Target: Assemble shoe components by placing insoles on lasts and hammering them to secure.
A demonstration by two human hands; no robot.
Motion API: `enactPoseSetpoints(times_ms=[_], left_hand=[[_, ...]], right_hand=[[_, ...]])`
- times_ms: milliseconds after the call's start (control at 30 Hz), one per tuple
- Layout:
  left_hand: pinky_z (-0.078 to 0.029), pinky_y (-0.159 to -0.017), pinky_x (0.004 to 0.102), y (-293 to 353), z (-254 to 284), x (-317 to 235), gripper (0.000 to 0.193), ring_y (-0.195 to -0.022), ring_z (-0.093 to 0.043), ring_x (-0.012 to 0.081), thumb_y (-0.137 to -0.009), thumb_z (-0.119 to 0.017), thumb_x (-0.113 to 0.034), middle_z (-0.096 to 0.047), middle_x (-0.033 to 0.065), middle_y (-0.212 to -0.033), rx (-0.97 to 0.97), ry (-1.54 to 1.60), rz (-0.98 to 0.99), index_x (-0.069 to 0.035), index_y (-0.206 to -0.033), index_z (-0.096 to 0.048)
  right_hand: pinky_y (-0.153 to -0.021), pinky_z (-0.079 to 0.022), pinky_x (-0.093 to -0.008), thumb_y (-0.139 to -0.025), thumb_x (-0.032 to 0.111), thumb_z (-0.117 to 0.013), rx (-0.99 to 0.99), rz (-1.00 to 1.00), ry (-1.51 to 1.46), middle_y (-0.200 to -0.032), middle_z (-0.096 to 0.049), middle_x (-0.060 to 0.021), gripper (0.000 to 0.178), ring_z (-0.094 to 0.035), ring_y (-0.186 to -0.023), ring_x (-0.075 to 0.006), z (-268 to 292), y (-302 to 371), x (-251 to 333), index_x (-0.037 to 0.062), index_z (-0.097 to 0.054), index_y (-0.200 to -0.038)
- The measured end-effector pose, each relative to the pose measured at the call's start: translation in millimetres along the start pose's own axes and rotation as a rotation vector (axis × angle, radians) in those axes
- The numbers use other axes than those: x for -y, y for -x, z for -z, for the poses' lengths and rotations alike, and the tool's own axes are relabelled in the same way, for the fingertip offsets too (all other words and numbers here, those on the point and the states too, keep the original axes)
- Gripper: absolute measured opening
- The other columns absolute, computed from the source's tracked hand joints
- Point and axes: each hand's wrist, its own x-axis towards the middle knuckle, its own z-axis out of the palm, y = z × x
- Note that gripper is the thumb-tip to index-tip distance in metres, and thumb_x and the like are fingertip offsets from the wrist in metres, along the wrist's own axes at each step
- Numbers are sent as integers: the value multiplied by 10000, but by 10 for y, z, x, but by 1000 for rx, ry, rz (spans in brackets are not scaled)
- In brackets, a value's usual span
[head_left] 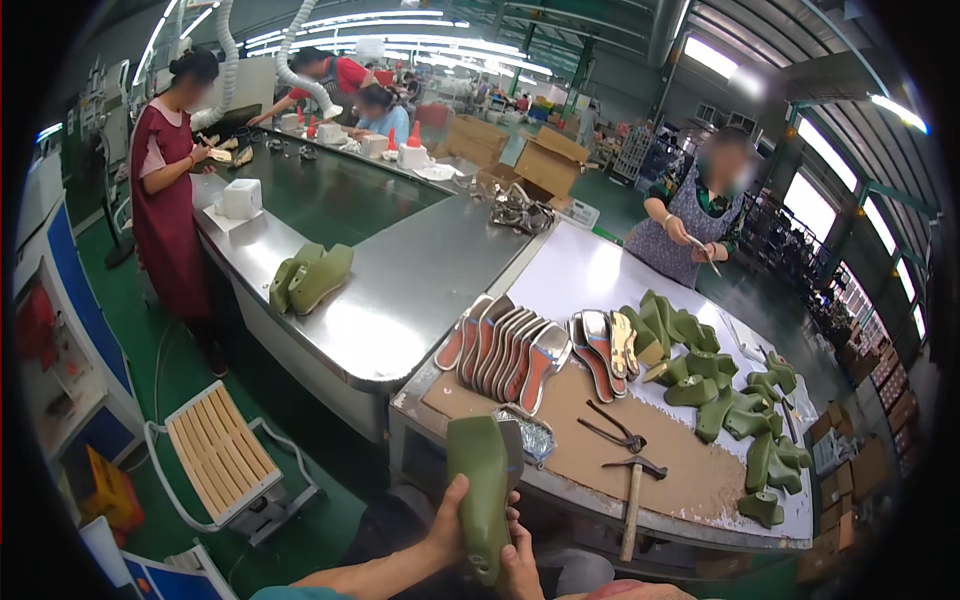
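Note:
Close in front of me, both my hands hold a green shoe last (476, 480), its broad end up. My left hand (448, 515) is closed round its left side, with the thumb along the edge. My right hand (519, 555) grips the lower right side, fingers curled behind it. A greyish flat piece (512, 445) shows behind the last's right edge; I cannot make out whether it is an insole. Just beyond, a small tray with crumpled foil or shiny bits (535, 440) sits at the table edge. Pincers (615, 428) and a hammer (633, 500) lie to the right.
A row of insoles (505, 350) lies on the worktable (690, 470), with many green lasts (700, 380) at right. Two lasts (315, 275) stand on the metal conveyor end (400, 320). A slatted stool (222, 450) is at left. Co-workers stand at far left and across the table.

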Motion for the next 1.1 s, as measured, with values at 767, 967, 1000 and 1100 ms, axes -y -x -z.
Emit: enactPoseSetpoints(times_ms=[767, 967, 1000, 1100], left_hand=[[-443, -957, 340, -383, -605, -561, 1033, -1099, -537, 216, -770, -773, -418, -513, 153, -1207, 89, -659, -650, -16, -1465, -124], [-524, -825, 327, -416, -377, -556, 627, -1005, -592, 175, -932, -606, -182, -533, 133, -1189, -222, -713, -590, -32, -1430, -256], [-524, -825, 327, -368, -261, -553, 627, -1005, -592, 175, -932, -606, -182, -533, 133, -1189, -220, -720, -591, -32, -1430, -256], [-516, -831, 333, -252, -145, -532, 605, -955, -603, 176, -928, -595, -149, -551, 132, -1143, -380, -604, -609, -7, -1415, -265]], right_hand=[[-913, -449, -412, -612, -31, -811, -136, 602, 933, -1173, -509, -197, 691, -540, -1083, -370, 474, -614, 466, 90, -445, -1185], [-830, -503, -410, -643, -38, -795, -122, 549, 875, -1181, -511, -199, 640, -544, -1063, -364, 441, -766, 374, 93, -461, -1173], [-830, -503, -410, -643, -38, -795, -124, 551, 868, -1181, -511, -199, 640, -544, -1063, -364, 415, -769, 284, 93, -461, -1173], [-852, -474, -421, -618, -19, -799, -3, 664, 925, -1157, -525, -168, 633, -535, -1039, -362, 366, -818, 154, 98, -480, -1153]])
